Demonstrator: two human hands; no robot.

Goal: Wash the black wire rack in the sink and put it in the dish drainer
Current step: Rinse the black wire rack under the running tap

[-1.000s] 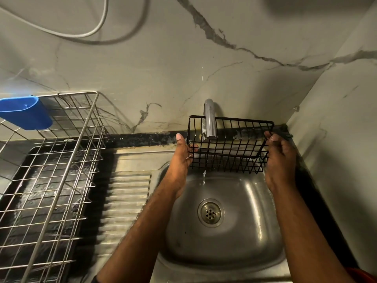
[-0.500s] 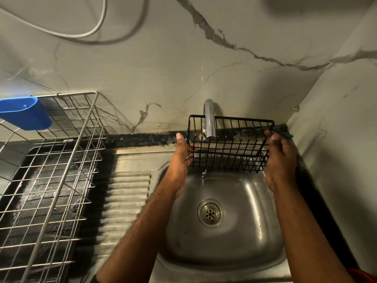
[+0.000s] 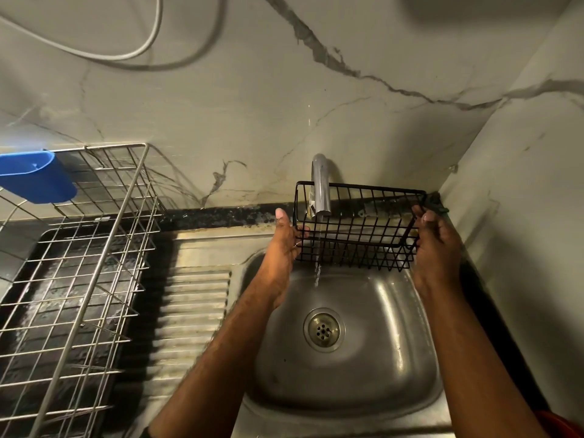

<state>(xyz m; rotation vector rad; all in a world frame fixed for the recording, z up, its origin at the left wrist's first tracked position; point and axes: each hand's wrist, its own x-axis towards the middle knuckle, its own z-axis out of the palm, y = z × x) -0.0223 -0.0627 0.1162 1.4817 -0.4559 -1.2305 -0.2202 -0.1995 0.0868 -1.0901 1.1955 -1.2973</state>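
The left hand (image 3: 282, 245) takes the black wire rack (image 3: 354, 229) at its left end, thumb up along the side wall and fingers hooked through the wires; the right hand (image 3: 434, 245) does the same at the right end, fingers curled round the end wires with the thumb near the top rim; so the rack hangs level between the two hands, above the sink (image 3: 347, 374) and not resting on it; the tap (image 3: 320, 188) reaches down inside the basket near its left end, and a thin stream of water (image 3: 317, 273) runs through the mesh floor into the bowl toward the drain (image 3: 322, 330). The rack looks light and stiff, a welded grid that should keep its shape under a firm grip; wet coated wire is likely slippery, so hooking fingers through the openings seems safer than pinching a single wire; the end walls and the top rim are probably the best places to hold, since they leave the long sides free to rinse; water will drip freely through it on the way across the ribbed draining board (image 3: 192, 311) to the dish drainer (image 3: 79, 279) at the left, where a blue cup (image 3: 34, 177) hangs on the rim.
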